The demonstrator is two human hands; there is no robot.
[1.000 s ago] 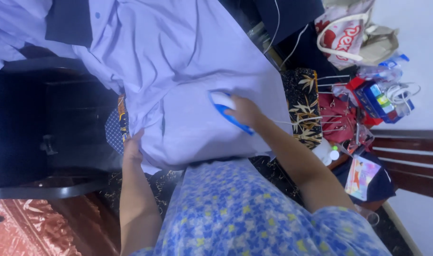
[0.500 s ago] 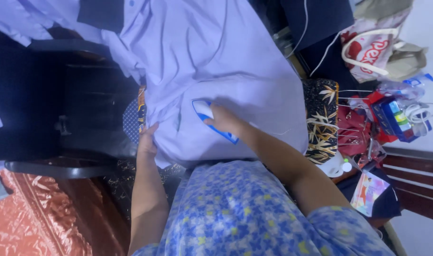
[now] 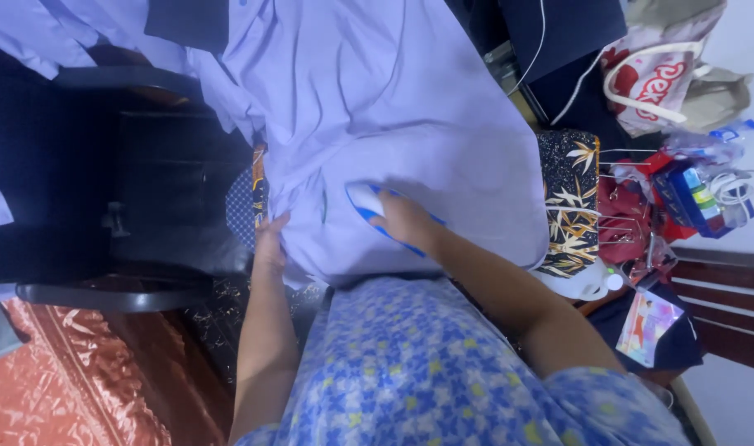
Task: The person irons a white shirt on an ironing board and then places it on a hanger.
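**Iron on a lilac shirt, clutter to the right**

At the upper right we see a white bag [image 3: 654, 83] with red lettering and a cream handle loop, slumped against a tan bag [image 3: 720, 87]. Just below them lies a red and blue box [image 3: 682, 194] with a small green patch on its face, beside a coil of white cord [image 3: 736, 188]. Lower down, a flat glossy packet [image 3: 649, 326] in pink, yellow and pale blue rests on dark cloth. A white plastic bottle [image 3: 588, 285] with a green cap lies near the edge of the black cloth with gold leaves [image 3: 569, 202].

The lilac shirt [image 3: 410, 107] is spread flat over the middle of the surface, smooth near us and creased toward the top left, where its dark collar [image 3: 187, 21] shows. 1 edge hangs over the left side by a dark chair [image 3: 121, 182].

The white and blue iron [image 3: 369, 202] sits on the lower part of the shirt, nose pointing left. Our right hand [image 3: 406, 223] is closed around its handle, fingers wrapped over the top. Our left hand [image 3: 270, 239] pinches the shirt's left edge, fingers curled onto the fabric, just beside a strip of patterned blue and orange cloth [image 3: 249, 206]. The 2 hands are near each other, with the iron between them.
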